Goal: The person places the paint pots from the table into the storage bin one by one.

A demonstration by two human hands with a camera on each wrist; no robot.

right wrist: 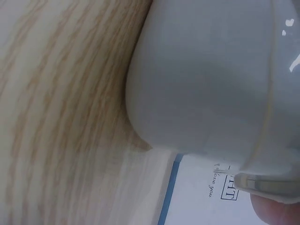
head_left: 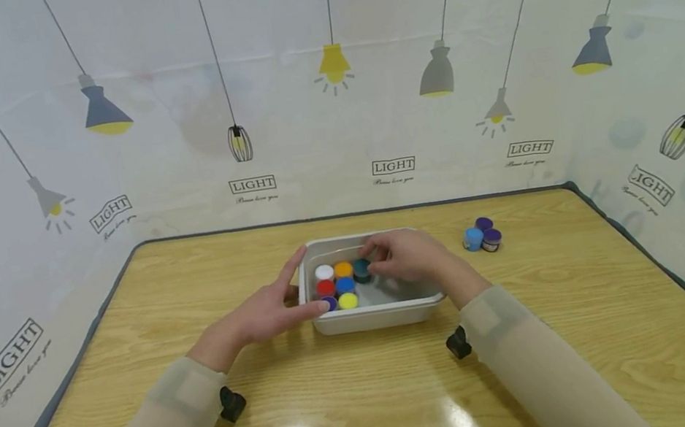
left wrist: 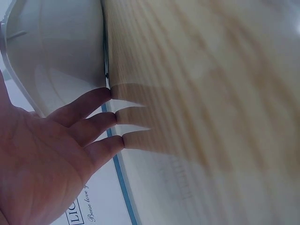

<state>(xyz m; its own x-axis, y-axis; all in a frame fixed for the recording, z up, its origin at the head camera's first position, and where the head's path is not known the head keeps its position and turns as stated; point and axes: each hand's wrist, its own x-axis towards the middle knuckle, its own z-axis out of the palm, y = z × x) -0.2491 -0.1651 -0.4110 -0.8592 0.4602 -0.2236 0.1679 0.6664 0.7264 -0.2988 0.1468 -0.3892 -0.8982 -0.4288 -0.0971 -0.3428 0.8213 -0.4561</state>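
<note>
A grey-white plastic tray (head_left: 374,319) sits on the table, holding small paint pots with coloured lids. White (head_left: 324,273), orange (head_left: 343,269), red (head_left: 325,288), blue (head_left: 344,285), purple (head_left: 329,302) and yellow (head_left: 348,301) lids stand close together at its left end. My left hand (head_left: 270,308) spans that end with fingers spread, thumb on the front rim by the purple lid. In the left wrist view, three fingertips touch the table. Reaching inside, my right hand (head_left: 407,255) pinches a dark green paint pot (head_left: 361,270) beside the orange one.
Right of the tray, a light blue pot (head_left: 473,239) and two purple-lidded pots (head_left: 490,240) stand grouped on the wooden table (head_left: 368,387). A lamp-patterned backdrop (head_left: 313,196) rises behind the table's dark edge and along both sides.
</note>
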